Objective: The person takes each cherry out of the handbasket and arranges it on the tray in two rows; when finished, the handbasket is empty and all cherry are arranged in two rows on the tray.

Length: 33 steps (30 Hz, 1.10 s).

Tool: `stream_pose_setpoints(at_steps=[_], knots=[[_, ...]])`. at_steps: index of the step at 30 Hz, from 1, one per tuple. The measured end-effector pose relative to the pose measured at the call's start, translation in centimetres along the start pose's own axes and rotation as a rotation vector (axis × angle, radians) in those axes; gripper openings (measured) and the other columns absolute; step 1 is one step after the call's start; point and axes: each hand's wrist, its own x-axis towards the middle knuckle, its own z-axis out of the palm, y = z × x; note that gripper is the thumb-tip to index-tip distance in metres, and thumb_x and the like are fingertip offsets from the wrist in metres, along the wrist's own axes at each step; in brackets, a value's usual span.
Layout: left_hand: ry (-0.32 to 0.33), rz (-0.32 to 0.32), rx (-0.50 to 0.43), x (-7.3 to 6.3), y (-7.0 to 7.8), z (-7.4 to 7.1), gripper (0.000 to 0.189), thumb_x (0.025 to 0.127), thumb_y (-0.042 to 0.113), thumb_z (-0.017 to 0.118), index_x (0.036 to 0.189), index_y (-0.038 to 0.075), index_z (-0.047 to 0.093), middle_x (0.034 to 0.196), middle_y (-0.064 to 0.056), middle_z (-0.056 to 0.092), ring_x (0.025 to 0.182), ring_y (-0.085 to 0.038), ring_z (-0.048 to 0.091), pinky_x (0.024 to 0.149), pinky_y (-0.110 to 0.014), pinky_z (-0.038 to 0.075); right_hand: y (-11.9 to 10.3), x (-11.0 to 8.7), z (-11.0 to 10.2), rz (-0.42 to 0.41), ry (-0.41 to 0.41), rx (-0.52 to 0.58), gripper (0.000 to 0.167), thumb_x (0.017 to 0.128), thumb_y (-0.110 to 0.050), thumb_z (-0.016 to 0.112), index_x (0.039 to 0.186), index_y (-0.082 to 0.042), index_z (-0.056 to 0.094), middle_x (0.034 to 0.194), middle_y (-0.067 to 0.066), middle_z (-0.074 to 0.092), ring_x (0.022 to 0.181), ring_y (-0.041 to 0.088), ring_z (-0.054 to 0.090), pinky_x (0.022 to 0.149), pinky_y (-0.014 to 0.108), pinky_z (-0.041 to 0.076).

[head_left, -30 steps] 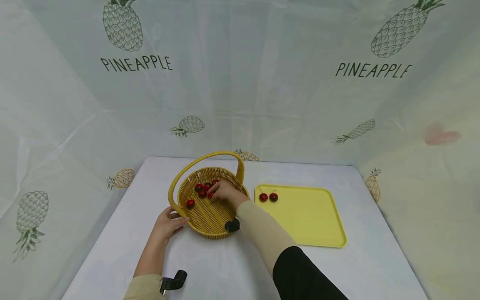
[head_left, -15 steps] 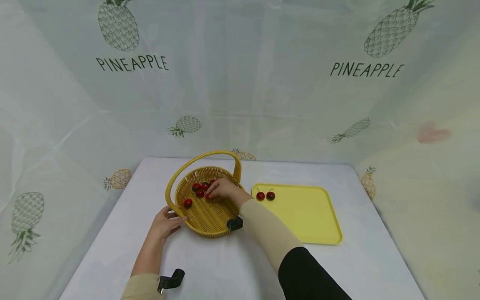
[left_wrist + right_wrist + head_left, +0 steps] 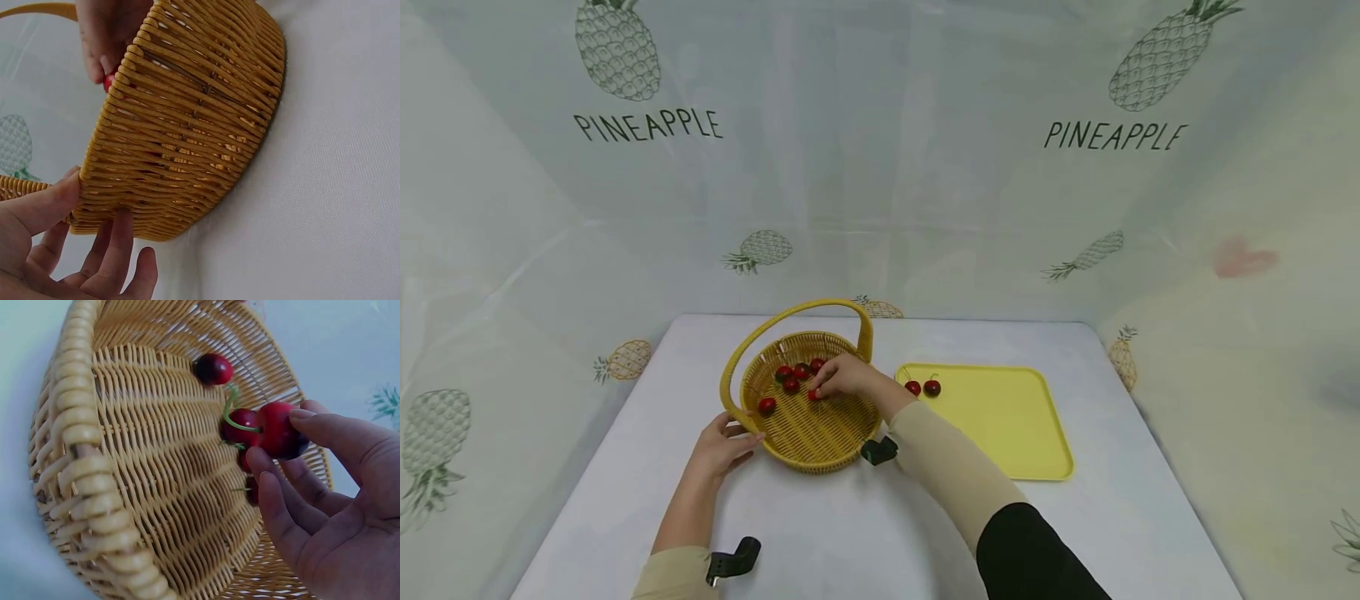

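A yellow wicker basket (image 3: pixel 808 442) with an arched handle stands on the left half of the table. My left hand (image 3: pixel 718 446) holds its near left side; in the left wrist view the thumb lies at the rim and fingertips (image 3: pixel 122 222) touch the woven wall. Over the basket, my right hand (image 3: pixel 850 379) pinches a dark red cherry (image 3: pixel 279 428) with a curved green stem between thumb and fingers. Several more cherries lie inside, one cherry (image 3: pixel 767 406) apart near the left wall. Part of the group is hidden behind the held cherry in the right wrist view.
Right of the basket lies a yellow rectangular tray (image 3: pixel 1007 433) with two cherries (image 3: pixel 932 387) at its far left corner. The right forearm crosses in front of the tray's near left part. A pineapple-print sheet (image 3: pixel 880 167) hangs behind the white table (image 3: pixel 835 533).
The head view has turned slightly right, so the scene slides left. My right hand has stayed over the basket, shifting only slightly with the cherry. My left hand keeps its place at the rim.
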Motion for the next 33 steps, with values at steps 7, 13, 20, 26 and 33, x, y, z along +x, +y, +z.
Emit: stream_pose_setpoints(at_steps=[7, 13, 20, 26, 33], knots=[[-0.002, 0.01, 0.013, -0.1, 0.0, -0.1, 0.059, 0.087, 0.002, 0.072, 0.137, -0.003, 0.041, 0.126, -0.026, 0.05, 0.089, -0.017, 0.063, 0.092, -0.048, 0.05, -0.6, -1.7, -0.7, -0.004, 0.006, -0.028, 0.011, 0.087, -0.001, 0.071, 0.096, -0.004, 0.075, 0.094, 0.002, 0.069, 0.082, 0.018, 0.066, 0.087, 0.05, 0.052], [-0.004, 0.008, 0.02, -0.2, 0.1, -0.1, 0.059, 0.088, 0.002, 0.071, 0.138, -0.003, 0.04, 0.127, -0.026, 0.049, 0.089, -0.016, 0.063, 0.094, -0.051, 0.048, -0.4, -2.9, -1.8, -0.012, 0.003, -0.026, 0.013, 0.087, 0.0, 0.071, 0.099, -0.004, 0.073, 0.097, 0.007, 0.065, 0.08, 0.018, 0.066, 0.086, 0.05, 0.053], [-0.009, 0.01, 0.004, -0.2, 0.0, -0.2, 0.061, 0.087, 0.003, 0.073, 0.138, -0.004, 0.039, 0.125, -0.025, 0.049, 0.089, -0.015, 0.063, 0.094, -0.05, 0.049, -0.2, -4.0, -2.8, -0.002, 0.002, 0.034, 0.035, 0.087, 0.0, 0.071, 0.119, 0.005, 0.059, 0.097, 0.013, 0.058, 0.092, 0.044, 0.066, 0.082, 0.053, 0.054], [-0.016, 0.015, 0.012, -0.3, 0.0, -0.1, 0.062, 0.087, 0.004, 0.073, 0.138, -0.004, 0.039, 0.126, -0.025, 0.048, 0.091, -0.015, 0.062, 0.095, -0.052, 0.047, -0.3, -5.4, -3.6, -0.026, 0.018, -0.019, 0.038, 0.087, 0.0, 0.071, 0.123, 0.006, 0.06, 0.095, 0.012, 0.055, 0.084, 0.032, 0.069, 0.075, 0.043, 0.058], [-0.017, 0.021, 0.018, -0.4, 0.2, 0.2, 0.063, 0.087, 0.005, 0.074, 0.139, -0.004, 0.039, 0.124, -0.024, 0.05, 0.091, -0.015, 0.062, 0.097, -0.054, 0.046, 0.1, -7.5, -5.2, -0.018, 0.08, -0.016, 0.034, 0.085, 0.001, 0.072, 0.118, 0.004, 0.065, 0.097, 0.012, 0.055, 0.078, 0.02, 0.067, 0.076, 0.042, 0.058]])
